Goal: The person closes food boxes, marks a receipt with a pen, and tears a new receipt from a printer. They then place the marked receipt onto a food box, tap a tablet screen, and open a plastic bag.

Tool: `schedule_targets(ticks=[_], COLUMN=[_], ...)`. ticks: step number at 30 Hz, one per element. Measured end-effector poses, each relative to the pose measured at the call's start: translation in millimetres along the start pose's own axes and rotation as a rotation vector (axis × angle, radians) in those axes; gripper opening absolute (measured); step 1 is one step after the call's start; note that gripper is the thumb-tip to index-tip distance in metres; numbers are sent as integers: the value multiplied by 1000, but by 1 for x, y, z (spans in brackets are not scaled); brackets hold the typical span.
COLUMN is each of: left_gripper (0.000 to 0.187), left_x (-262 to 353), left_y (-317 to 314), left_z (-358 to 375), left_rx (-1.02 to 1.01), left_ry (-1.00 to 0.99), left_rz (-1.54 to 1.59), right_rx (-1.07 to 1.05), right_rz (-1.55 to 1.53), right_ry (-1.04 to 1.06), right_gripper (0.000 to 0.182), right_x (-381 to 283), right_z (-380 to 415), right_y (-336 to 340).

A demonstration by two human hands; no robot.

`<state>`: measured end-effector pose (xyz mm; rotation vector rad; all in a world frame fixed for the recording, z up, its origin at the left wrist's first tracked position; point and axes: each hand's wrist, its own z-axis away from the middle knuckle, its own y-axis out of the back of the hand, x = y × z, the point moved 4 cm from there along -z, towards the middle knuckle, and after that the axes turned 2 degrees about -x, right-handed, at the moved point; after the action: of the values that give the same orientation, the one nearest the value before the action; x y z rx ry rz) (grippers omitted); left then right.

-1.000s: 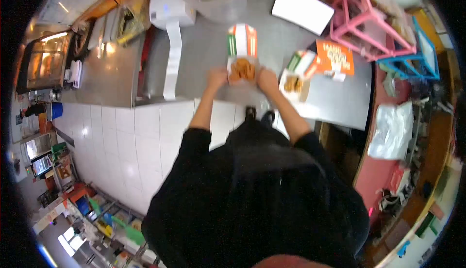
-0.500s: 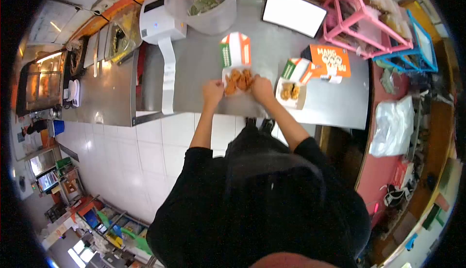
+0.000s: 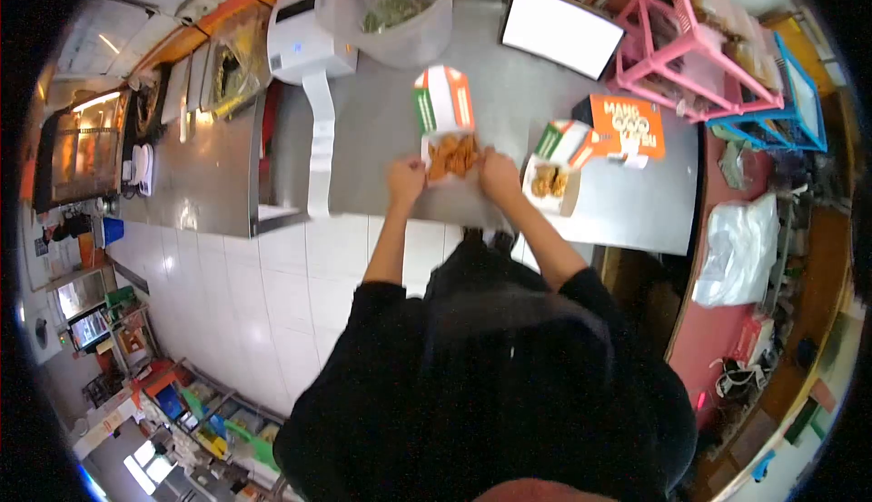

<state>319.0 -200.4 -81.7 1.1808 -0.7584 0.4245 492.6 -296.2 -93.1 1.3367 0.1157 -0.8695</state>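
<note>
An open takeaway box of fried chicken (image 3: 451, 157) lies on the steel counter, its green, white and orange lid (image 3: 443, 100) folded back away from me. At its left side is my left hand (image 3: 406, 181), fingers closed on the carton's edge. My right hand (image 3: 499, 176) is closed at the opposite side, gripping the box by the near right edge; its fingertips are partly hidden. Just right of that hand stands a second open box (image 3: 568, 195) with smaller browned pieces (image 3: 549, 180) in it and a similar printed lid (image 3: 564, 142).
An orange printed carton (image 3: 629, 127) sits farther right, below a pink basket rack (image 3: 677, 43). At the back are a white-screened tablet (image 3: 561, 31), a clear tub (image 3: 436, 34) and a label printer (image 3: 304, 43), whose paper strip (image 3: 322, 152) hangs to the counter's front edge.
The whole view has shifted slightly as my head moved. Both hands stay on the sides of the chicken box, and the chicken pieces sit a little differently in it.
</note>
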Motion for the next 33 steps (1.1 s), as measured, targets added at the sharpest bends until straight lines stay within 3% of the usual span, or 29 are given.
schedule_targets(ticks=[1, 3, 7, 10, 12, 16, 18, 19, 21, 24, 25, 27, 30, 33], left_gripper=[16, 19, 21, 18, 12, 11, 16, 16, 21, 22, 22, 21, 19, 19], left_x=[-8, -14, -18, -7, 17, -5, 17, 3, -6, 3, 1, 8, 1, -5], left_y=[-1, -9, -8, -2, 12, -4, 7, 1, -9, -9, -12, -15, -17, -22], left_z=[10, -4, -2, 3, -2, -10, -5, 11, -9, -11, -12, -13, -20, -13], left_rx=[-12, -177, -148, -183, -127, -155, -15, -44, -143, -118, -121, -26, -71, -116], left_ry=[17, 274, 351, 347, 97, 92, -190, -153, 162, 243, 244, 1, 12, 54], left_rz=[-5, 484, 495, 471, 152, 212, 152, 145, 345, 172, 172, -87, 42, -72], right_rx=[19, 73, 24, -12, 19, 37, 119, 87, 56, 91, 90, 133, 105, 170], right_rz=[-37, -67, -80, -39, -39, 23, 1, -9, -26, -47, -48, -106, -105, 9], right_ry=[8, 44, 44, 89, 161, 145, 156, 119, 37, 97, 94, 139, 133, 180], right_gripper=[23, 24, 22, 22, 23, 20, 18, 18, 17, 18, 18, 19, 20, 19], right_x=[4, 1, -4, -1, -5, 0, -2, 1, 2, 4, 6, 5, 3, 11], right_z=[4, -10, -2, -3, -11, 23, -9, 2, 0, -2, -3, -1, 1, 0], right_y=[0, 15, 24, 21, 22, 2, 16, 11, 11, 17, 16, 19, 30, 16])
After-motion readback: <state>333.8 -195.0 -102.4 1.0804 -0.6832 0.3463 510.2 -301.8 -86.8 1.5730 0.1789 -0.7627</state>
